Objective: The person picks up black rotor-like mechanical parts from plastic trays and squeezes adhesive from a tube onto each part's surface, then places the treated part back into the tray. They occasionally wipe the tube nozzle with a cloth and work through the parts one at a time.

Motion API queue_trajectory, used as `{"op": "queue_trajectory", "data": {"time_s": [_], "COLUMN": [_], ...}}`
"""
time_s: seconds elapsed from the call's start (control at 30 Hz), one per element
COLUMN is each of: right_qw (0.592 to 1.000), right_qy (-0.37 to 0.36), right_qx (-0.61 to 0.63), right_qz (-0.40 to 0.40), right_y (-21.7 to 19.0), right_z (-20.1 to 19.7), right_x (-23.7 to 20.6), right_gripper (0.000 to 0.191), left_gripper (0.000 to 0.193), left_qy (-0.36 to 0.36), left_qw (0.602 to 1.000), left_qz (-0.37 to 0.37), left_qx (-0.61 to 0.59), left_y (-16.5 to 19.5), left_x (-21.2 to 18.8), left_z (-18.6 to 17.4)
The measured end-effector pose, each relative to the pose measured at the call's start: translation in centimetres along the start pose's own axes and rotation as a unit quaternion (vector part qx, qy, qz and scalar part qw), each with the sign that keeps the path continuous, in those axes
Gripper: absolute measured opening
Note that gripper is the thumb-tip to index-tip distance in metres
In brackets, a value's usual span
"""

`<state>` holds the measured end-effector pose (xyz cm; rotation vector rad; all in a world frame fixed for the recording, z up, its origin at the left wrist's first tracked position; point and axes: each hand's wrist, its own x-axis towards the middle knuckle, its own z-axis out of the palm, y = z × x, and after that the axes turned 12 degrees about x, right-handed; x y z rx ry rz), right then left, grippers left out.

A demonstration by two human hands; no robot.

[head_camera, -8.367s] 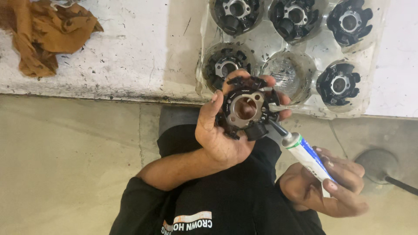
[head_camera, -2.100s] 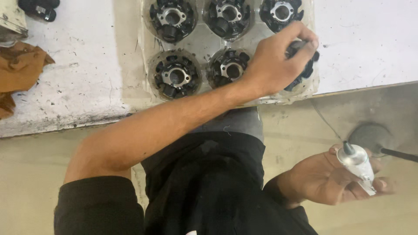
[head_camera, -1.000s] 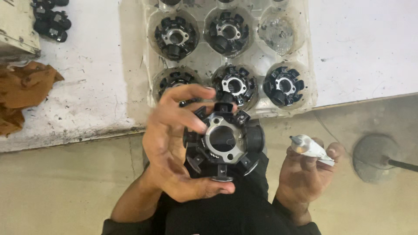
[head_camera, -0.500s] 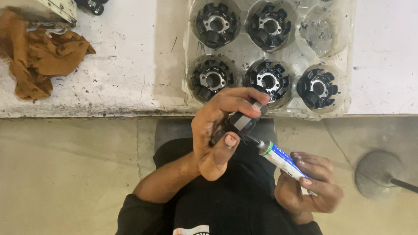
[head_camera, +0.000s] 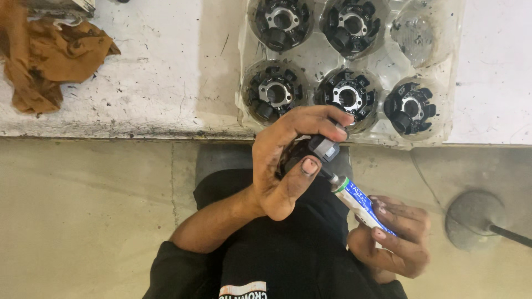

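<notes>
My left hand [head_camera: 288, 160] grips a black round part with metal lobes [head_camera: 316, 148], held edge-on just below the table edge. My right hand [head_camera: 396, 238] squeezes a small white and blue tube [head_camera: 360, 202]. The tube's black nozzle touches the underside of the held part. Behind them on the table lies a clear plastic tray [head_camera: 316, 55] with round pockets. Several pockets hold the same kind of black part with a metal centre [head_camera: 348, 95]. The top right pocket [head_camera: 424, 30] holds no part.
A crumpled brown rag [head_camera: 50, 61] lies on the white, scuffed table [head_camera: 155, 72] at the far left. A round grey stand base with a dark rod [head_camera: 476, 218] sits on the floor at the right. My dark-clothed lap fills the lower middle.
Since a second ago my left hand has turned the part from face-up to edge-on. My right hand has brought the tube's nozzle up against it. The view has shifted slightly.
</notes>
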<state>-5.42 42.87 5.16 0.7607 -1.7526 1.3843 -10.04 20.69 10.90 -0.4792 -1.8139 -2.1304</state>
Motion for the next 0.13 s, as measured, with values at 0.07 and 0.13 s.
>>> {"op": "queue_trajectory", "data": {"time_s": [0.07, 0.13], "right_qw": [1.0, 1.0], "right_qy": [-0.024, -0.014], "right_qx": [-0.01, -0.02], "right_qz": [0.016, 0.02], "right_y": [-0.4, -0.5], "right_z": [-0.5, -0.4], "right_x": [0.1, 0.0], "right_gripper": [0.021, 0.022], "left_gripper": [0.036, 0.036], "left_qy": [0.001, 0.003], "left_qw": [0.999, 0.999], "left_qz": [-0.01, -0.018], "left_qx": [-0.034, -0.045], "left_y": [-1.0, -2.3], "left_x": [-0.7, -1.7], "left_z": [0.0, 0.7]}}
